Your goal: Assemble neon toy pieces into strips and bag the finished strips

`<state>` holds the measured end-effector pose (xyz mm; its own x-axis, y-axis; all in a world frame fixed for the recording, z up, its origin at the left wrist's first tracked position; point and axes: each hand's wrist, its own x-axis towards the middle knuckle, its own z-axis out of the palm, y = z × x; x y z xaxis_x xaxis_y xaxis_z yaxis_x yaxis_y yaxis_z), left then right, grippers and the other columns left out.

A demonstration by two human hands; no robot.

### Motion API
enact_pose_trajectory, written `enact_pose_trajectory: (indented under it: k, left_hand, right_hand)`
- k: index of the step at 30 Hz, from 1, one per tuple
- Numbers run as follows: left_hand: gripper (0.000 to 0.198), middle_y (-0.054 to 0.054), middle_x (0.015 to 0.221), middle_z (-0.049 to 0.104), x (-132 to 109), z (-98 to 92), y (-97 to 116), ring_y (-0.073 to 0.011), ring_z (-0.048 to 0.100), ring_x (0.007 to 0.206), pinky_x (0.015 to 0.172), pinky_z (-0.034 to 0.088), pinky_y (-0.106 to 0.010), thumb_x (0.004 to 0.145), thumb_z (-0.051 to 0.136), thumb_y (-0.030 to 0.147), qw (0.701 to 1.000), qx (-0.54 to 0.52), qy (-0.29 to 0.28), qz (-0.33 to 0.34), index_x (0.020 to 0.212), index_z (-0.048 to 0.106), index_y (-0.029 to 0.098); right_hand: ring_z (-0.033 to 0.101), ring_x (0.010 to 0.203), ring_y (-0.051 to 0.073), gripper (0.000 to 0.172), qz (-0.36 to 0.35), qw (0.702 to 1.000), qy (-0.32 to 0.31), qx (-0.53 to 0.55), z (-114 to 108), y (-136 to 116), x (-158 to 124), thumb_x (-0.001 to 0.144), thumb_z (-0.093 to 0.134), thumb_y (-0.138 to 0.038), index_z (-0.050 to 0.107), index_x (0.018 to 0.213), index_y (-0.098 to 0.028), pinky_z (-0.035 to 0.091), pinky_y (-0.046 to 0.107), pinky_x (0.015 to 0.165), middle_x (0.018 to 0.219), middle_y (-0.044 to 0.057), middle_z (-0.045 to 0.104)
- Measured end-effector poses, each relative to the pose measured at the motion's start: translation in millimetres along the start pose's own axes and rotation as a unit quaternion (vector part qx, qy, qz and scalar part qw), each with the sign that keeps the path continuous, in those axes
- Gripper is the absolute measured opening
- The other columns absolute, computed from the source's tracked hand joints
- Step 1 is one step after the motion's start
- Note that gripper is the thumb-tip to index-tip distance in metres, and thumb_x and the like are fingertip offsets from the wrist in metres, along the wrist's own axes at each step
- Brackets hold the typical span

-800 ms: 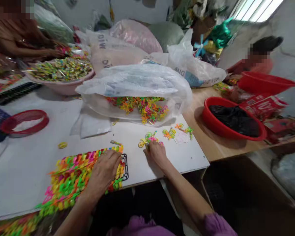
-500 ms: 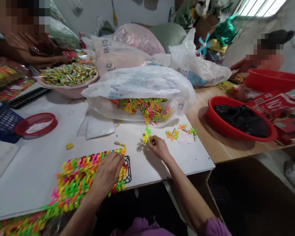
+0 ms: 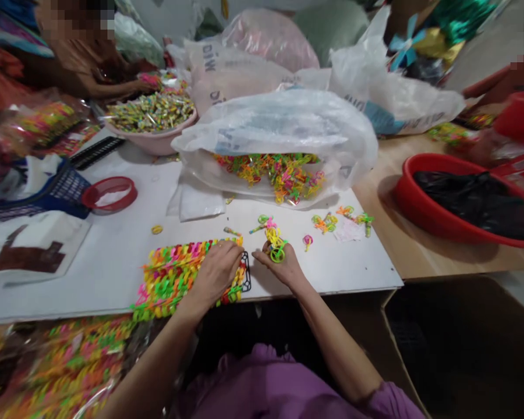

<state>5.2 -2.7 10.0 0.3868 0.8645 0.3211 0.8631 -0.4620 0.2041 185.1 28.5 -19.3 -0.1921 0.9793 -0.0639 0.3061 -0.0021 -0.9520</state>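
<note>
My left hand (image 3: 219, 266) lies over the right end of a black plastic rack (image 3: 245, 278), its fingers bent and together on it. Rows of bright small plastic toys (image 3: 168, 282) in yellow, green, orange and pink fill this rack. Just right of it, my right hand (image 3: 284, 266) is closed around a few small plastic toys (image 3: 278, 251), yellow with a green ring-shaped end; its palm hides part of them. Close beyond that hand lie a loose green-and-pink toy (image 3: 264, 222) and a small tube-like piece (image 3: 232, 231). A pink ring-ended toy (image 3: 307, 241) sits to the right.
A large white sack (image 3: 279, 122) spills more toys (image 3: 288, 177) toward me. Farther right are a red basin (image 3: 408, 192) with a black bag and several loose toys (image 3: 325, 223). At left stand a red basket (image 3: 131, 198), a blue basket (image 3: 70, 186) and a full pink basin (image 3: 152, 142). Co-workers sit on both sides.
My view has tilted down. My right hand has drawn closer to the rack, with the toys now nearer its palm. More loose toys show on the table beside it. My left hand stays on the rack.
</note>
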Motion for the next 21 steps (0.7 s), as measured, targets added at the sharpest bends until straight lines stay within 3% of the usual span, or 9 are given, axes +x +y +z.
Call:
enact_pose_trajectory:
  k: [6, 12, 17, 21]
  left_hand:
    - [0.019, -0.007, 0.097, 0.061, 2.6, -0.4, -1.0, -0.0194, 0.054, 0.095, 0.084, 0.043, -0.033, 0.087, 0.043, 0.014, 1.0, -0.02, -0.006, -0.001, 0.1, 0.057, 0.017]
    - [0.021, -0.006, 0.095, 0.063, 8.6, -6.3, -0.8, -0.0193, 0.056, 0.092, 0.083, 0.044, -0.033, 0.087, 0.047, 0.019, 0.997, -0.063, -0.05, -0.008, 0.107, 0.054, 0.017]
    - [0.028, -0.007, 0.093, 0.064, 8.2, -4.0, 0.2, -0.0198, 0.058, 0.088, 0.078, 0.045, -0.033, 0.085, 0.054, 0.034, 0.996, -0.08, -0.025, -0.007, 0.105, 0.055, 0.016]
    - [0.017, -0.005, 0.083, 0.065, 7.8, 0.7, 2.0, -0.0185, 0.058, 0.082, 0.076, 0.044, -0.033, 0.089, 0.046, 0.026, 0.998, -0.055, -0.01, -0.015, 0.091, 0.06, 0.016]
  right_hand:
    - [0.056, 0.071, 0.014, 0.013, -0.011, 0.999, -0.024, -0.021, 36.8, 14.1, 2.6, 0.075, 0.052, -0.026, 0.06, 0.081, -0.017, 0.041, 0.023, 0.065, 0.076, 0.0, 0.062]
    - [0.051, 0.072, 0.014, 0.012, -0.109, 0.979, -0.058, -0.16, 34.8, 23.6, 11.3, 0.074, 0.045, -0.012, 0.053, 0.081, -0.017, 0.039, 0.024, 0.065, 0.079, 0.002, 0.055]
    - [0.049, 0.074, 0.016, 0.012, -0.125, 0.948, -0.096, -0.277, 38.5, 20.2, 5.2, 0.079, 0.045, -0.016, 0.051, 0.089, -0.017, 0.039, 0.025, 0.066, 0.085, 0.004, 0.052]
    - [0.049, 0.078, 0.017, 0.017, -0.115, 0.926, -0.103, -0.344, 44.9, 13.8, 4.2, 0.084, 0.039, -0.013, 0.052, 0.094, -0.016, 0.039, 0.027, 0.067, 0.089, 0.007, 0.054]
